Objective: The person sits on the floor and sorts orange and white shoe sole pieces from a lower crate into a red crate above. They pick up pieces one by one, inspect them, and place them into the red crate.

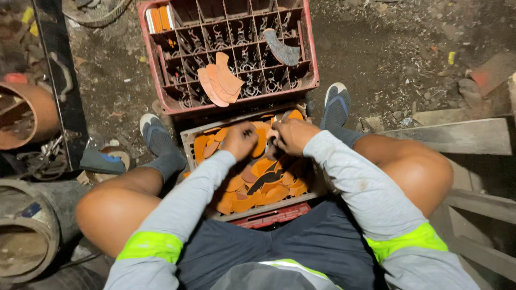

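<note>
- The left hand (240, 140) is curled into a loose fist over the near crate (189, 138). Its fingers are closed on what seems to be one of the orange curved pieces (269, 185), though the grip itself is hidden.
- The right hand (293, 135) is just beside the left, almost touching it, with the fingers bent and pinching at the same spot. I cannot tell whether it holds a piece of its own.
- The near crate sits on the ground between the person's knees and is filled with a loose heap of orange pieces, with one dark piece (264, 180) among them.
- The red divided crate (310, 64) stands just beyond it. A small stack of orange blades (221, 80) rests on its dividers, and a single grey blade (282, 49) lies further right.
- Judged from this, only a few pieces have been moved across and most remain in the heap.
- Dark compartments make up most of the red crate, and their contents are unclear.
</note>
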